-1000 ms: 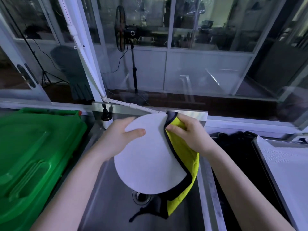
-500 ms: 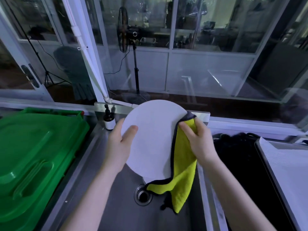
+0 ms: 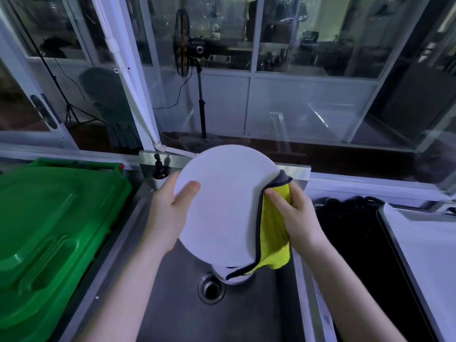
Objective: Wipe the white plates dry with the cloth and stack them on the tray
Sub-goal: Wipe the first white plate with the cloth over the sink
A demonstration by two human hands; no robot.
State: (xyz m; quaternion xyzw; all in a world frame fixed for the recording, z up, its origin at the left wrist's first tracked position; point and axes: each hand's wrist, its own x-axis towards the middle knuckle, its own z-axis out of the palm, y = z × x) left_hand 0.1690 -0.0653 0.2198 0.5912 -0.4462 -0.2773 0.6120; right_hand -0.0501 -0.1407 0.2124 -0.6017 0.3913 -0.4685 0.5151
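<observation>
I hold a round white plate (image 3: 222,203) tilted up over the steel sink (image 3: 172,304). My left hand (image 3: 167,213) grips its left rim, thumb on the face. My right hand (image 3: 293,215) pinches a yellow cloth with a dark border (image 3: 271,233) around the plate's right rim; the cloth hangs down past the lower edge. Another white dish (image 3: 234,277) peeks out in the sink beneath the plate, mostly hidden. The tray (image 3: 419,255) lies at the right with a white surface.
A green bin lid (image 3: 49,230) fills the left side. A small soap bottle (image 3: 159,172) stands at the sink's back left corner. The drain (image 3: 211,288) sits below the plate. A dark black area (image 3: 345,230) lies between sink and tray. Glass windows are ahead.
The plate has been raised and tipped more upright. My right hand with the cloth has slid along the right rim, and the cloth now hangs shorter below the plate.
</observation>
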